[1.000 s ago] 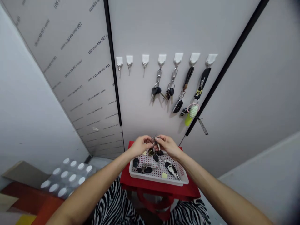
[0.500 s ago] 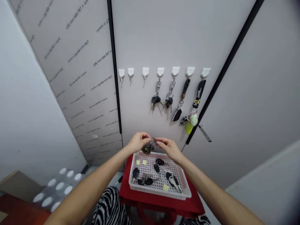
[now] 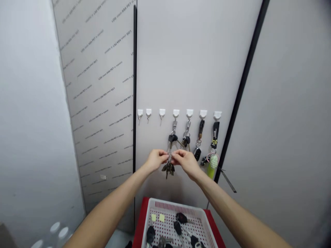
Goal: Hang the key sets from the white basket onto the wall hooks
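Observation:
A bunch of keys (image 3: 168, 169) on a ring dangles between my two hands, in front of the cabinet door. My left hand (image 3: 156, 159) pinches the ring from the left, and my right hand (image 3: 185, 162) pinches it from the right, fingertips almost meeting. Just above my fingers, a key set with black heads (image 3: 172, 138) hangs from a white hook (image 3: 176, 113). Another key set (image 3: 186, 139) hangs beside it, partly behind my right hand. Farther right are a car key (image 3: 197, 153) on a braided strap and a black lanyard (image 3: 215, 135) with a green charm.
Three white hooks on the left, one of them here (image 3: 162, 113), hold nothing. Below my hands, a white plastic basket (image 3: 178, 206) with several keys and yellow notes stands on a red surface (image 3: 144, 206). White-capped bottles (image 3: 55, 227) sit low at left.
Both hands have risen from just over the basket toward the hanging keys, carrying the bunch, which now hangs straight down. The view has tilted up, so the basket sits lower in the picture.

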`<action>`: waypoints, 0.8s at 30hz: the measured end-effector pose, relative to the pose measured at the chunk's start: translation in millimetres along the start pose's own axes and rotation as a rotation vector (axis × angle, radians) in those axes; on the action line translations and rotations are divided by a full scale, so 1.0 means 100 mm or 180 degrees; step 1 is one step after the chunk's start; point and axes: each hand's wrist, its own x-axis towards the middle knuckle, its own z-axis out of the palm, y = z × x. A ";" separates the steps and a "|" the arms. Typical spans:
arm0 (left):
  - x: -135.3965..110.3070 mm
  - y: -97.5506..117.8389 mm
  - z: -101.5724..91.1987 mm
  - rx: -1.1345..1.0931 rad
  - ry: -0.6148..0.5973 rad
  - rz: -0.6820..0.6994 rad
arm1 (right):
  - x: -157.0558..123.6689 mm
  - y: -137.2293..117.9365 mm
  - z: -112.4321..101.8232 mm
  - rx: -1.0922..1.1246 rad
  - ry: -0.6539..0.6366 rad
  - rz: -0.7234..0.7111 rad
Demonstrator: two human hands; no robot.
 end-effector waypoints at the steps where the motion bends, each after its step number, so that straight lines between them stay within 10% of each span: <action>1: 0.06 0.05 -0.03 -0.0113 0.0103 -0.0003 | 0.07 -0.06 0.02 0.0040 0.0039 -0.0070; 13: 0.79 0.74 -0.33 -0.0964 0.1463 0.0201 | 0.96 -0.83 0.29 -0.1108 0.0897 -0.1164; 24: 0.71 0.44 -0.41 -0.0702 0.1409 -0.0207 | 0.88 -0.65 0.25 -0.2179 0.0794 -0.1311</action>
